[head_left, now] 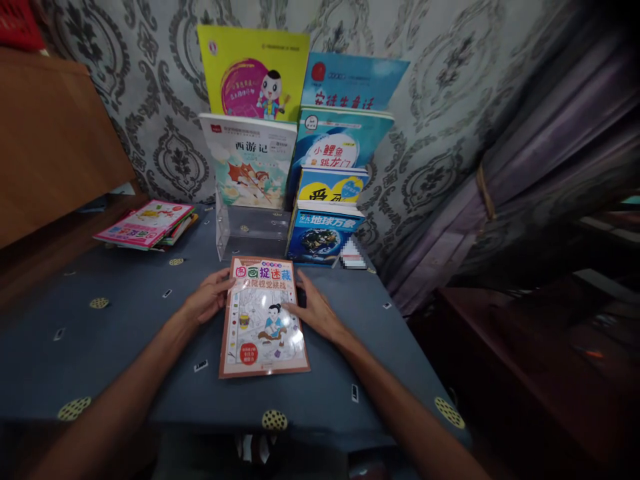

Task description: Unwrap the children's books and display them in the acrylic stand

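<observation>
A picture book (250, 340) with a brown-orange border and a cartoon child on its cover is between my two hands, just in front of the display stand. My left hand (211, 295) grips its upper left edge with curled fingers. On the other side, my right hand (316, 310) has the thumb over the cover and the fingers at the right edge, partly hidden. Behind it, a clear book stand (221, 230) bears a white book (253, 160) and a yellow-green book (253, 50) on its left side. A blue book with a globe (320, 240) stands front right.
More blue books (345, 137) rise in tiers at the stand's right. A pile of thin books with a pink cover (150, 223) lies at the left of the dark tablecloth (125, 340). A wooden panel (60, 127) borders the left; a purple curtain (450, 220) hangs right.
</observation>
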A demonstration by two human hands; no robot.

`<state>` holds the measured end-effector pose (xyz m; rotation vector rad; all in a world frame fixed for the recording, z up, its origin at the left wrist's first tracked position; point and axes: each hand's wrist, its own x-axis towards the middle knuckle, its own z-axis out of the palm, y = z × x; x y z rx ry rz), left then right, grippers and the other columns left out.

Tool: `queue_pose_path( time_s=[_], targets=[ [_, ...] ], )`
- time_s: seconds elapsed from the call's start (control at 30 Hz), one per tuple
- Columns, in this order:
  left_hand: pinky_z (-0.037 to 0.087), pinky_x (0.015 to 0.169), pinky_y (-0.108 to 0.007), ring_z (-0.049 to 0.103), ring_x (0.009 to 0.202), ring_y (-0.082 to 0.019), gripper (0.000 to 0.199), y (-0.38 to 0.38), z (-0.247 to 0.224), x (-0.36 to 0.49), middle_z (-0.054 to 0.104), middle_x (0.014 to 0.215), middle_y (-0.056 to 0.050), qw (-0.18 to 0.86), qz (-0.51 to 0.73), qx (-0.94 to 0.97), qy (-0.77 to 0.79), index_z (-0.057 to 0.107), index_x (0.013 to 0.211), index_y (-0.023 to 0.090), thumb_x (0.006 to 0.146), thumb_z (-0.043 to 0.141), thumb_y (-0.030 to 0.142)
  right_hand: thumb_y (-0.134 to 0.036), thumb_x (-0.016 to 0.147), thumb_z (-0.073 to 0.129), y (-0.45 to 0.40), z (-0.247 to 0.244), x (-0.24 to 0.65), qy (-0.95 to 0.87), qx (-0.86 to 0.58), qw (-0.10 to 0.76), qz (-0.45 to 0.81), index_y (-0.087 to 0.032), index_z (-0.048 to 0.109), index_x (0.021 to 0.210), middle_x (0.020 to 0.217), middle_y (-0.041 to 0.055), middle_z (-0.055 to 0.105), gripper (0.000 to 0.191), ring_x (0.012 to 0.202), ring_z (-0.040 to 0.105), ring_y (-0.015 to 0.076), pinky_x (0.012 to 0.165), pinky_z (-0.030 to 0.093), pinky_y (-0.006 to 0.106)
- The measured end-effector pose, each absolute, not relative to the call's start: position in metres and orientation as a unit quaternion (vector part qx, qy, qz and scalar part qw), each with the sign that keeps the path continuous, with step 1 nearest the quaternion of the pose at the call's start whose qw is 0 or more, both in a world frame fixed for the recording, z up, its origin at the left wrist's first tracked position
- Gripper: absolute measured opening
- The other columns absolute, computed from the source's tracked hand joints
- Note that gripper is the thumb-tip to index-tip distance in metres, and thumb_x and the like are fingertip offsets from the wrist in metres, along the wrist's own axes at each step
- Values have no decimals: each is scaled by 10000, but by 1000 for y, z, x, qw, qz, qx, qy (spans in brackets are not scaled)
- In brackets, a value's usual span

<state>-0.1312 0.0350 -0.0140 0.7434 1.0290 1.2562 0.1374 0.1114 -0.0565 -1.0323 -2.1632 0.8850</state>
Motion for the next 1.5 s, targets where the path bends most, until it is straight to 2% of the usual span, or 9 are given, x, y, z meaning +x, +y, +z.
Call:
queue_pose_path(
  time_s=[0.07, 0.13, 0.3, 0.53, 0.77, 0.93, 1.17, 1.33, 1.5],
  targets=[
    [611, 643, -277, 747, 745, -204, 456, 34, -9, -132, 775, 969, -114, 614, 565, 330, 441, 630, 1165, 125, 740, 782, 194, -549, 814, 674, 112, -56, 135, -753, -389, 313, 428, -175, 410, 1460, 1030, 97, 736, 792, 888, 688, 238, 770, 561, 391],
    [611, 668, -276, 747, 762, -201, 441, 34, -4, -131, 774, 989, -109, 600, 580, 337, 437, 635, 1147, 133, 736, 783, 194, -569, 802, 669, 110, -55, 133, -696, -363, 310, 537, -172, 585, 1271, 773, 23, 708, 620, 589, 602, 147, 517, 492, 261],
    [596, 687, -284, 743, 819, -220, 472, 36, 16, -130, 767, 1019, -116, 575, 586, 379, 426, 632, 1152, 136, 727, 801, 251, -541, 719, 757, 106, -31, 131, -608, -317, 327, 650, -181, 671, 924, 640, -15, 635, 423, 472, 504, 89, 362, 368, 182],
    [571, 819, -317, 705, 988, -225, 442, 42, 67, -133, 743, 1114, -77, 488, 623, 475, 384, 650, 1175, 200, 752, 752, 280, -461, 829, 661, 114, 29, 131, -701, -260, 391, 537, -223, 667, 980, 910, 36, 728, 282, 794, 685, 184, 634, 596, 309],
    [527, 909, -409, 689, 939, -264, 165, 14, 62, -140, 756, 899, -68, 385, 559, 589, 439, 742, 833, 194, 722, 721, 314, -391, 907, 546, 86, 14, 138, -778, -293, 412, 373, -203, 666, 999, 1016, 70, 735, 242, 976, 695, 248, 882, 557, 409],
    [495, 1003, -447, 685, 1058, -302, 305, -38, 43, -135, 769, 1038, -101, 377, 400, 725, 416, 779, 985, 232, 861, 632, 468, -312, 898, 599, 53, -15, 159, -832, -260, 349, 343, -222, 646, 1026, 1183, 108, 716, 163, 1146, 666, 264, 973, 535, 427],
    [320, 1193, -511, 614, 1231, -219, 299, -79, -19, -133, 693, 1259, -51, 297, 322, 813, 382, 663, 1218, 298, 970, 502, 251, -172, 929, 518, 39, -58, 176, -917, -196, 269, 218, -186, 610, 1205, 1360, 166, 621, 291, 1324, 550, 244, 1073, 486, 462],
    [293, 1218, -491, 562, 1299, -184, 425, -86, -48, -137, 644, 1339, -44, 234, 322, 834, 382, 586, 1302, 297, 944, 474, 99, -104, 912, 481, 32, -29, 178, -962, -189, 127, 154, -180, 551, 1350, 1443, 160, 555, 450, 1392, 469, 260, 1170, 345, 537],
    [295, 1220, -491, 547, 1316, -179, 463, -88, -52, -137, 623, 1371, -39, 225, 307, 840, 387, 570, 1327, 309, 938, 465, 80, -76, 916, 464, 33, 3, 146, -966, -201, 48, 155, -169, 624, 1248, 1361, 143, 623, 379, 1331, 532, 249, 1197, 289, 532]
  ],
)
